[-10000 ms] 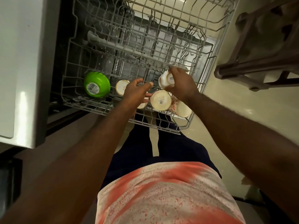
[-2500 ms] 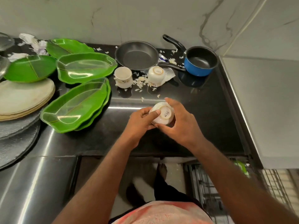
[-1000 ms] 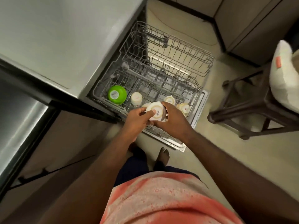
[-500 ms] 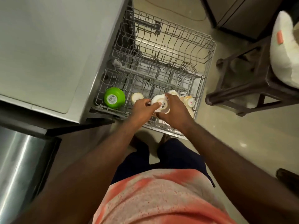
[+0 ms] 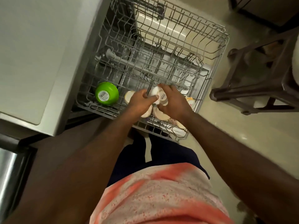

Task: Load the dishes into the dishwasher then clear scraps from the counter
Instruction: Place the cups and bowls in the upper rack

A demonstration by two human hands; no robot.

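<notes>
Cup point(image 5: 159, 95) pinched between L grip point(image 5: 140, 104) & R grip point(image 5: 173, 102) at rack point(image 5: 100, 109) front edge; bowl point(image 5: 106, 93), cups point(image 5: 129, 98) loaded; scraps prob. pending.

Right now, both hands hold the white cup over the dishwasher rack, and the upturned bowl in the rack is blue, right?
No: the head view shows the bowl is green, not blue. The left hand and right hand do hold the white cup over the dishwasher rack.

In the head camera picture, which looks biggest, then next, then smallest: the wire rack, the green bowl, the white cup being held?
Largest: grey wire dishwasher rack.
Next: upside-down round green bowl.
Smallest: small white cup, partly covered by the left hand and right hand.
</notes>
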